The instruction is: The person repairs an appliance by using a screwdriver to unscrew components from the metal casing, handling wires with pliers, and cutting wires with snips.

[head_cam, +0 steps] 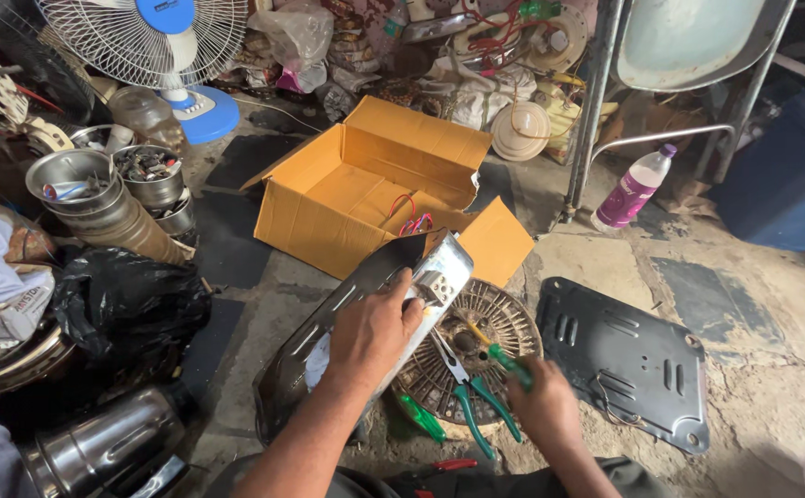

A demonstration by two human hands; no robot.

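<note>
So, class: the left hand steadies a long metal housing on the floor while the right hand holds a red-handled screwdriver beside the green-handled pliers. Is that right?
Not quite. In the head view the left hand does steady the long metal housing, and the green-handled pliers lie close by, but the screwdriver in the right hand has a green handle, not a red one.

On the floor (pixel 771 369), just ahead: an appliance casing (pixel 366 318) lying under the left hand (pixel 375 332), leaning across a round fan grille (pixel 504 318). On the grille, pliers (pixel 462 383); in the right hand (pixel 541 406), a screwdriver (pixel 504 360). Right of the grille, a flat panel (pixel 624 355). Behind the casing, an open cardboard box (pixel 366 189) with wires (pixel 412 221) inside. Far left, metal pots (pixel 117 180); behind those, a standing fan (pixel 158 46). Right of the box, a bottle (pixel 638 184) beside a chair leg (pixel 591 111).
</note>
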